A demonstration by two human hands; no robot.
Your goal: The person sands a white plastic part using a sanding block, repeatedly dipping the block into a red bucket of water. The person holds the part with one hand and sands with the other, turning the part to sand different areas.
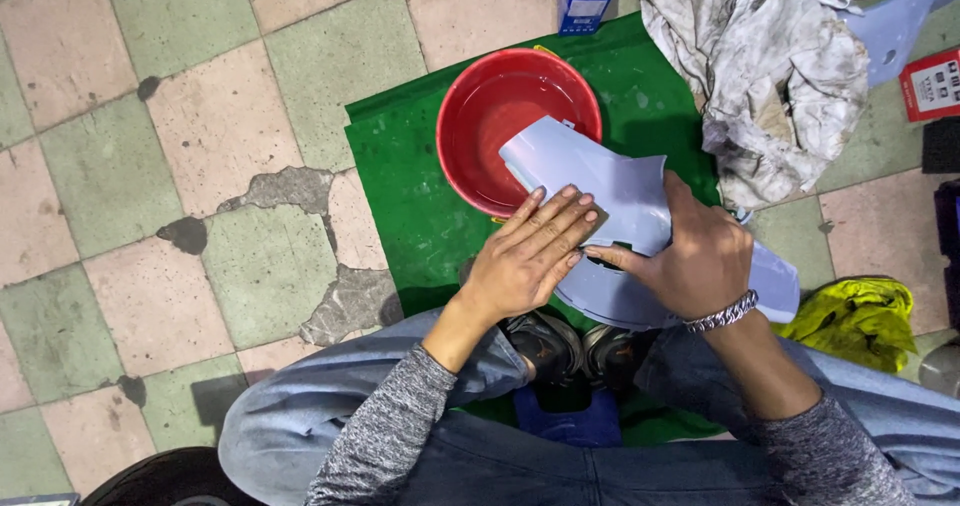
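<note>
A pale grey-blue curved plastic panel [610, 181] rests over my lap, one end reaching over a red basin [480, 116]. My left hand [530, 251] lies flat on the panel with its fingers together, pressing a small dark piece, possibly sandpaper [597, 224], against the surface. My right hand [690, 256], with a metal bracelet at the wrist, grips the panel from the right side and steadies it. I sit on the floor with my knees apart, in jeans and a grey sweater.
A green mat [400, 186] lies under the basin on a worn tiled floor. A dirty white cloth [760, 56] is heaped at the upper right. A yellow rag [860, 316] lies at the right, a blue box [585, 1] at the top, a red box [935, 84] at the far right.
</note>
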